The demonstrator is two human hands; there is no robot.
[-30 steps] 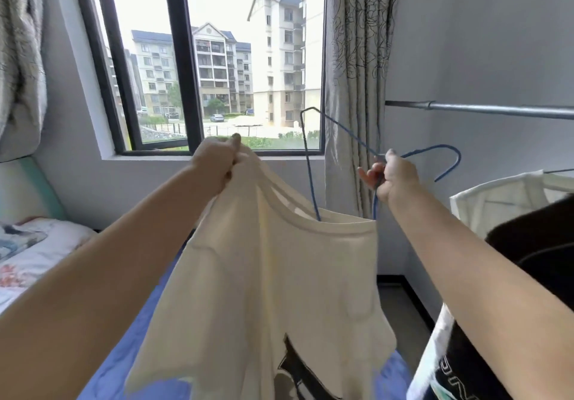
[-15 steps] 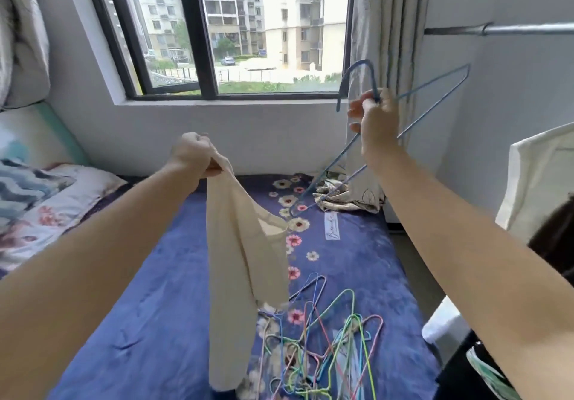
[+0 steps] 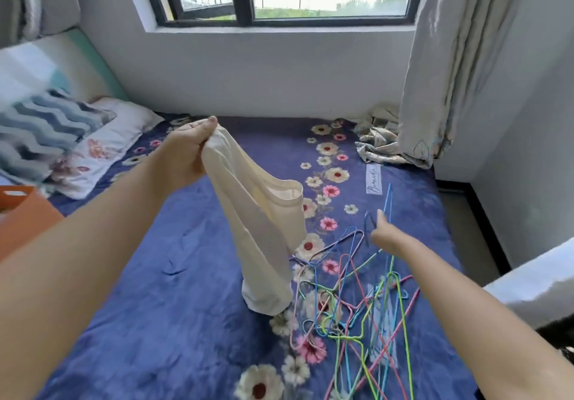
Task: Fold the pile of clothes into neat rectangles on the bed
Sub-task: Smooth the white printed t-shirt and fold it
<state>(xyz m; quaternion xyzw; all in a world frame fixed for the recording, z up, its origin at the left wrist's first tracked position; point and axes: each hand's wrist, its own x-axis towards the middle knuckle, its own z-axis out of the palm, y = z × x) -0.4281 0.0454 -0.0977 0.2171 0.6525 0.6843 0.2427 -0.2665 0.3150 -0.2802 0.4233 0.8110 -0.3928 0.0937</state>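
A cream T-shirt point(image 3: 264, 228) hangs bunched from my left hand point(image 3: 186, 154), which grips it at the top; its lower end rests on the blue floral bed cover point(image 3: 155, 306). My right hand point(image 3: 388, 238) reaches out low over the bed with fingers pointing away and thumb raised. A thin blue wire hanger point(image 3: 388, 196) is just beyond its fingertips; I cannot tell whether they touch. Below that hand lies a tangle of several coloured wire hangers point(image 3: 357, 306).
A floral pillow point(image 3: 102, 148) and a striped blanket point(image 3: 40, 132) lie at the left, with an orange box point(image 3: 21, 213) nearer me. Crumpled cloth point(image 3: 379, 148) sits under the curtain point(image 3: 450, 58). A white garment point(image 3: 534, 275) hangs at the right edge.
My view has dropped from the window to the bed. My right hand has come down from head height with the blue hanger to just above the hanger pile. My left hand has lowered the shirt.
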